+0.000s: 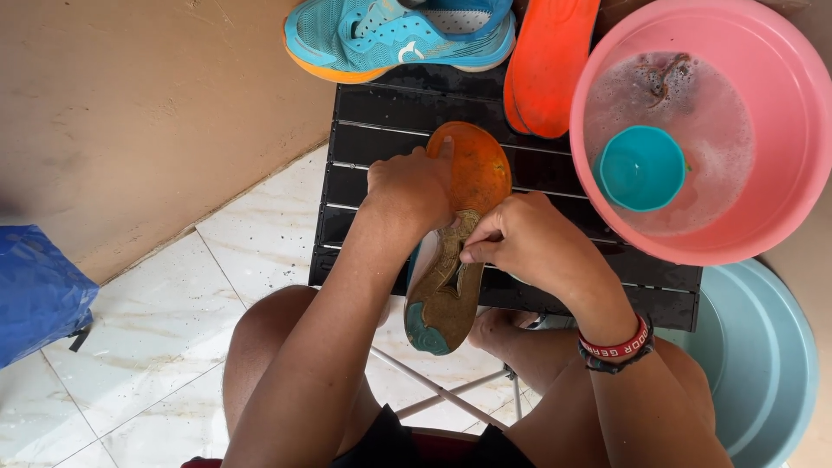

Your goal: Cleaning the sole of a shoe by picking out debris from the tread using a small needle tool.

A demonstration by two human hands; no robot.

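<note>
Both hands work on one upturned shoe [451, 260], laid sole-up on the black slatted table [381, 130] so its dirty tread faces us. Our left hand [409, 186] clamps the orange forefoot, holding it steady, while our right hand [529, 241] pinches at the muddy midsole, fingertips closed on the grooves. Far off sit a teal shoe [390, 35] and orange insoles [550, 61]. At right, within easy reach, a pink basin [780, 113] of soapy water holds a teal cup [641, 167]; a pale blue basin [771, 364] waits nearer.
</note>
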